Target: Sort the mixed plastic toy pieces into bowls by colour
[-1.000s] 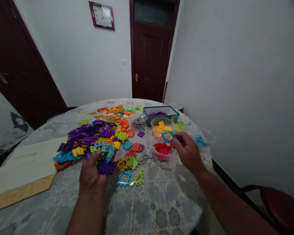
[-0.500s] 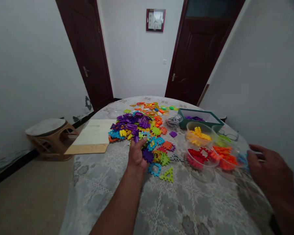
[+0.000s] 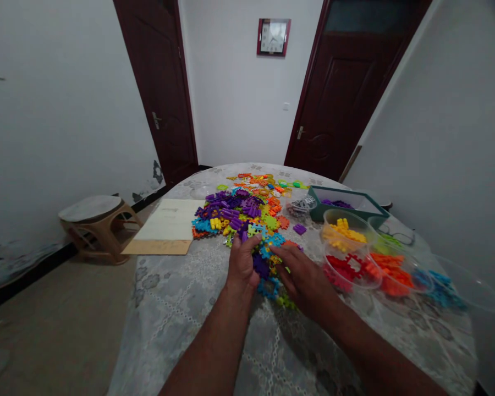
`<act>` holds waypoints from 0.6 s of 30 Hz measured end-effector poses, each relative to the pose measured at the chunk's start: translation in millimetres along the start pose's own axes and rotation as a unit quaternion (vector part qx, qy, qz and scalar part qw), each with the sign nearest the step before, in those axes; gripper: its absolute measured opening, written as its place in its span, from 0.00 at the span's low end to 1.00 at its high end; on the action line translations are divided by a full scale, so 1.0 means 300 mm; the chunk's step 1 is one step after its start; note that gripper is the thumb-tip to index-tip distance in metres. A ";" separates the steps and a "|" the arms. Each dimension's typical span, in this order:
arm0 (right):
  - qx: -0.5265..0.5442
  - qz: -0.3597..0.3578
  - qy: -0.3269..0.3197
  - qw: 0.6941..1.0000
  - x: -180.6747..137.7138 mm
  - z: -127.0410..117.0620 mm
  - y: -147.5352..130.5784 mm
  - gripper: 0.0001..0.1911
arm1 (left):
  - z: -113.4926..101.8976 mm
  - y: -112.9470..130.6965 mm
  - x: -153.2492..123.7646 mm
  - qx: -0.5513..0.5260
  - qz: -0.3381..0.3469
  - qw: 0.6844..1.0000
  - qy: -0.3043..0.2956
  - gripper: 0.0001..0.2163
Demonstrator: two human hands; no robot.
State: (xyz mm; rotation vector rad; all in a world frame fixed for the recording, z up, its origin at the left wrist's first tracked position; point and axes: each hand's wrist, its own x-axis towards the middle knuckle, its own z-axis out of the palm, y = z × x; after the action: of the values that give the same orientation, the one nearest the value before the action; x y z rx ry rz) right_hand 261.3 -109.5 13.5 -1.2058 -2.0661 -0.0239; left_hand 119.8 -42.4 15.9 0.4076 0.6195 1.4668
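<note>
My left hand (image 3: 244, 261) is closed around interlocking plastic building pieces; a purple piece (image 3: 244, 235) pokes up by the thumb, with a lime-green piece (image 3: 256, 230) just beyond it. To its right, my right hand (image 3: 307, 275) reaches over the pile, fingers stretched out, the fingertips at a blue piece (image 3: 266, 250). What lies beneath that palm is hidden. Around both hands spreads a mixed heap, with many purple pieces (image 3: 231, 206) on its far left side. A blue square piece (image 3: 268, 287) lies below the hands, partly covered.
On the right stand clear tubs of sorted pieces: yellow (image 3: 344, 234), red (image 3: 346, 269), orange (image 3: 391, 272) and blue (image 3: 443, 291). Behind them is a green-edged box (image 3: 348, 203) holding purple pieces. A pale open board (image 3: 171, 220) lies left, above a stool (image 3: 99, 225).
My right hand has come from the blue tub at the far right to the heap beside my left hand. The left hand stays in place; the view has turned slightly left.
</note>
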 end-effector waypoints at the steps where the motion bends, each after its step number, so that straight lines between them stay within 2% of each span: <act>1: -0.004 0.004 0.006 1.000 0.001 0.005 0.003 0.22 | -0.001 -0.002 0.002 -0.002 0.001 1.000 0.002 0.28; 5: 0.018 0.031 0.018 0.999 -0.024 -0.034 0.004 0.19 | -0.001 -0.007 0.000 -0.007 -0.009 1.000 -0.005 0.26; 9: 0.026 0.111 0.037 0.993 -0.068 -0.106 0.007 0.15 | 0.005 0.002 -0.009 -0.012 -0.020 1.000 -0.003 0.27; 12: 0.036 0.147 0.029 0.988 -0.093 -0.126 0.015 0.18 | 0.008 0.008 -0.014 -0.018 -0.022 1.000 0.003 0.27; 15: 0.051 0.111 -0.002 0.992 -0.100 -0.108 0.014 0.23 | 0.010 0.002 -0.018 -0.013 -0.018 1.000 0.005 0.27; 18: 0.054 0.058 -0.035 0.996 -0.093 -0.067 0.001 0.22 | 0.008 -0.012 -0.021 -0.006 -0.020 1.000 0.003 0.26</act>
State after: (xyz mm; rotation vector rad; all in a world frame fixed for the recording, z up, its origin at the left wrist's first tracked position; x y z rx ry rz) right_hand 281.4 -137.3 11.4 -1.2726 -2.0258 0.1841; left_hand 124.2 -48.6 16.6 0.3793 0.6190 1.4325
